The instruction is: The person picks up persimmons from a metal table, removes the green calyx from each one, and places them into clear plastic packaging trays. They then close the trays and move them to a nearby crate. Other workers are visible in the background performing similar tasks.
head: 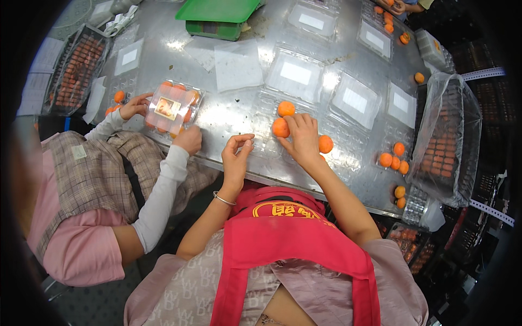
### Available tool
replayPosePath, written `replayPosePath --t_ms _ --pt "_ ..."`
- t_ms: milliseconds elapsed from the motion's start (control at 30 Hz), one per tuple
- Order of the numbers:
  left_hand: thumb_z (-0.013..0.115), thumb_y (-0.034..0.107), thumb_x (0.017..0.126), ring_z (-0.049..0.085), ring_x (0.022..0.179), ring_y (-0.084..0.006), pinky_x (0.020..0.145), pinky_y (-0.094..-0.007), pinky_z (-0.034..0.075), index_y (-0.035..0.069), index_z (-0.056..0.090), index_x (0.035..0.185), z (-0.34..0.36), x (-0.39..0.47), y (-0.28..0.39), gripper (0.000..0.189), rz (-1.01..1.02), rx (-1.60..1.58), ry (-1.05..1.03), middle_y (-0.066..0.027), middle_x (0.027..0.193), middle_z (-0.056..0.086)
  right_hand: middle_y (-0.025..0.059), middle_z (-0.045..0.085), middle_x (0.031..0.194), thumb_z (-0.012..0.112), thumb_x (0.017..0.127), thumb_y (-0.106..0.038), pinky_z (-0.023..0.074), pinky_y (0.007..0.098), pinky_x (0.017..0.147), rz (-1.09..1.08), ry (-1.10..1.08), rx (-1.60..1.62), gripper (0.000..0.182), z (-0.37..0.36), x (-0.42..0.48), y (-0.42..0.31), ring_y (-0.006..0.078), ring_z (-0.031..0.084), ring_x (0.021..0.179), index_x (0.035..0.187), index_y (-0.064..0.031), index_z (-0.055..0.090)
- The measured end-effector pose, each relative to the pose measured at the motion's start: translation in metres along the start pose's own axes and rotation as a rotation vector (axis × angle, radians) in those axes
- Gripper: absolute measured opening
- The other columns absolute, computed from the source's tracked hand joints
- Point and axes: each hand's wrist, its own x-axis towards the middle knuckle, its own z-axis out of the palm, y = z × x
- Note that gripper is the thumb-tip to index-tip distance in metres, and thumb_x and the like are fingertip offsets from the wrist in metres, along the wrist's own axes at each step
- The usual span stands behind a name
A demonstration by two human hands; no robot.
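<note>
My right hand is over an open clear plastic clamshell tray, its fingers on an orange persimmon-like fruit. Another such fruit lies just beyond it in the tray. To the right of the hand sits a further fruit, with part of one more showing below it. My left hand is raised at the tray's left edge, thumb and forefinger close together; whether something thin is between them cannot be told. The tray's lid, with a white label, lies opened away from me.
At left a co-worker's hands hold a filled clamshell. More open clamshells lie to the right, one with several fruits. A plastic-lined crate of fruit stands at the right edge. A green tray and paper sheets are at the back.
</note>
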Motion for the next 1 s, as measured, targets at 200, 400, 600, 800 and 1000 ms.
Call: replayPosePath --t_ms 200,400,600,800,1000 --pt "0.064 0.006 0.097 0.06 0.114 -0.0208 0.094 -0.0336 0.051 0.003 0.065 0.12 -0.016 0.012 -0.024 0.024 0.257 0.393 0.175 -0.0102 0.128 0.063 0.0112 0.058 0.115 0.085 0.073 -0.019 0.0393 0.0455 0.101 -0.028 -0.106 -0.11 0.052 0.015 0.005 0.005 0.0318 0.051 0.114 0.118 -0.0041 0.064" --pt "0.064 0.009 0.096 0.059 0.116 -0.0234 0.102 -0.0347 0.046 0.005 0.063 0.135 -0.021 0.015 -0.039 0.039 0.115 0.592 0.122 -0.0105 0.125 0.062 0.012 0.057 0.122 0.086 0.073 -0.021 0.0389 0.0467 0.103 0.014 -0.075 -0.003 0.059 0.011 0.001 0.013 0.0332 0.049 0.118 0.126 -0.0075 0.064" --pt "0.062 0.008 0.098 0.06 0.108 -0.0199 0.095 -0.0325 0.048 0.003 0.061 0.14 -0.023 0.022 -0.067 0.041 0.091 0.507 0.066 -0.0088 0.118 0.063 0.0118 0.058 0.121 0.086 0.073 -0.02 0.0403 0.0452 0.099 0.203 0.145 0.062 0.056 -0.057 -0.046 0.079 0.033 0.052 0.115 0.124 -0.0076 0.066" --pt "0.063 0.005 0.098 0.06 0.097 -0.0186 0.088 -0.0303 0.05 -0.001 0.061 0.138 -0.009 0.026 -0.075 0.041 0.12 0.489 0.067 -0.0092 0.112 0.062 0.01 0.059 0.124 0.086 0.072 -0.013 0.0408 0.0458 0.102 0.144 -0.098 0.015 0.058 -0.088 -0.088 0.11 0.0332 0.053 0.117 0.126 -0.0097 0.066" --pt "0.064 0.007 0.097 0.059 0.105 -0.0183 0.093 -0.0325 0.05 0.0 0.06 0.139 0.0 0.023 -0.073 0.043 0.059 0.512 0.11 -0.008 0.119 0.062 0.0091 0.058 0.126 0.089 0.067 -0.023 0.0361 0.0478 0.106 0.171 -0.241 -0.086 0.057 -0.081 -0.076 0.103 0.0307 0.05 0.124 0.117 -0.0075 0.068"
